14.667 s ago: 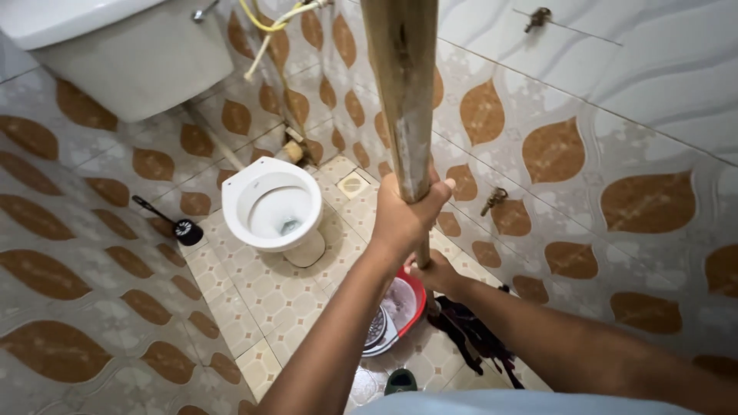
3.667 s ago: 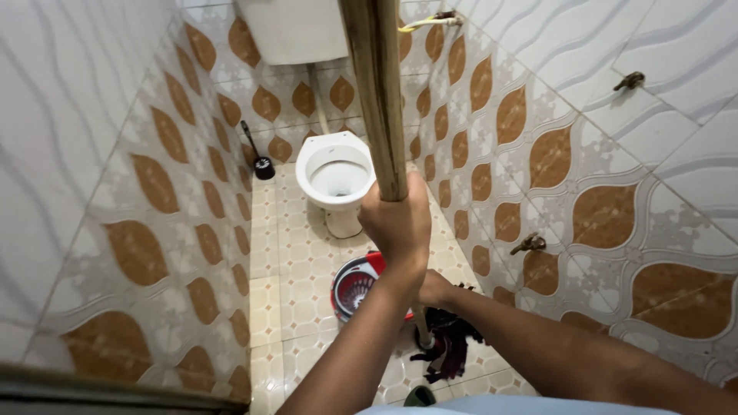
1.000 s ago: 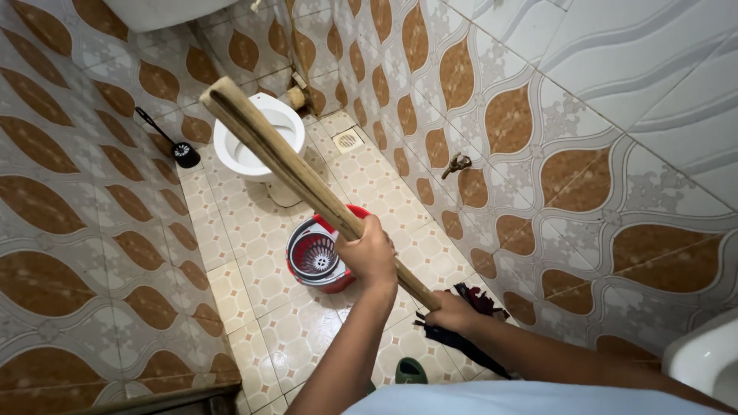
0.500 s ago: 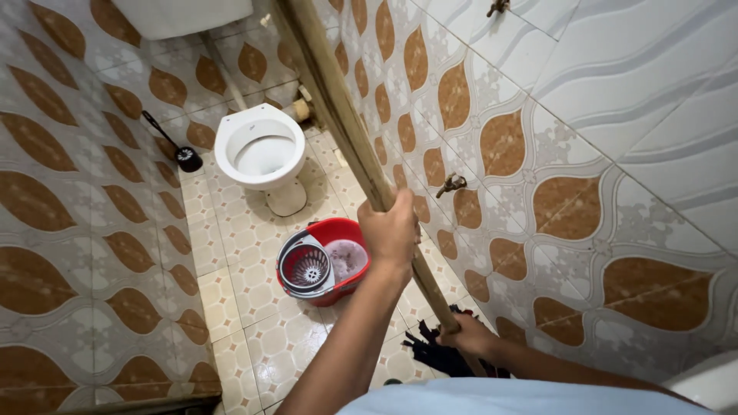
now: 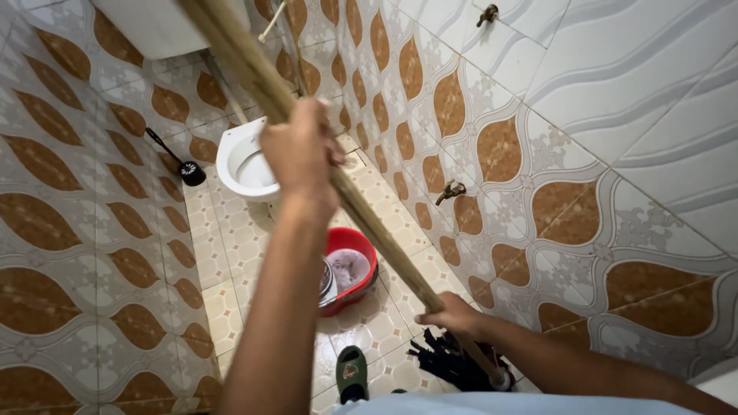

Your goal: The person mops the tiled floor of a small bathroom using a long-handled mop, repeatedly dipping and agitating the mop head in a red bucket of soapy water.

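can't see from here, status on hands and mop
Left hand high on wooden mop handle, right hand low. Dark mop head on floor by wall. Red bucket beside it.

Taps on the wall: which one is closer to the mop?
The lower brown tap, on the leaf-patterned tiles, is nearer the dark mop head; the other tap sits high on white tiles.
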